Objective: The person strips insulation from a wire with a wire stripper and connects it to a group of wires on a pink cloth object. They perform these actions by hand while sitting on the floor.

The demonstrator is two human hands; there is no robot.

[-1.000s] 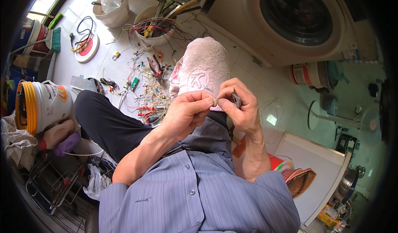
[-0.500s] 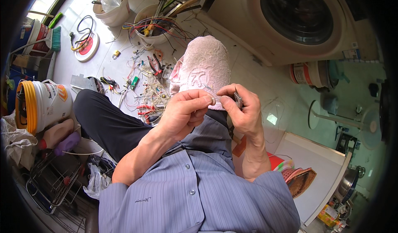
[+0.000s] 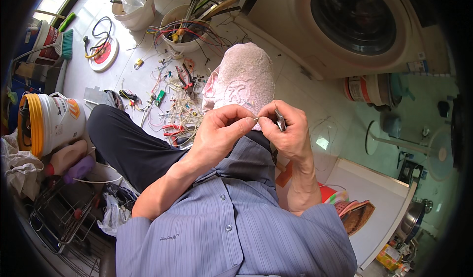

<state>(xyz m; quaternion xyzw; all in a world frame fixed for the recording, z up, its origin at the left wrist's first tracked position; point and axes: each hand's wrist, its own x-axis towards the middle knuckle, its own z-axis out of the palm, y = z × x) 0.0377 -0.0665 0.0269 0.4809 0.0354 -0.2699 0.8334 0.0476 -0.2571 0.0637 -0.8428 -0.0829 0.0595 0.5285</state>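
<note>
Over the pink towel (image 3: 245, 75) on my knee, both hands meet fingertip to fingertip. My left hand (image 3: 222, 131) is closed, its thumb and index finger pinching the end of a short, thin piece of wire (image 3: 255, 119). Thumb and index of my right hand (image 3: 289, 129) close at the other end of the wire. A small dark metal tool (image 3: 280, 121) is tucked among the right fingers; its kind is mostly hidden. On the floor beyond lie a heap of loose wires (image 3: 182, 110) and red-handled pliers (image 3: 185, 81).
A bucket (image 3: 185, 35) of wires and tools stands beyond the heap, near a front-loading washing machine (image 3: 340, 20). At the left sits a white bucket (image 3: 59, 119) with coiled yellow hose. A wire rack (image 3: 64, 218) is at lower left, a white board (image 3: 369, 203) at right.
My left fingers have opened out from a curled fist into a flatter pinch, and the fingertips of both hands have come together. The metal tool in my right hand has tilted slightly.
</note>
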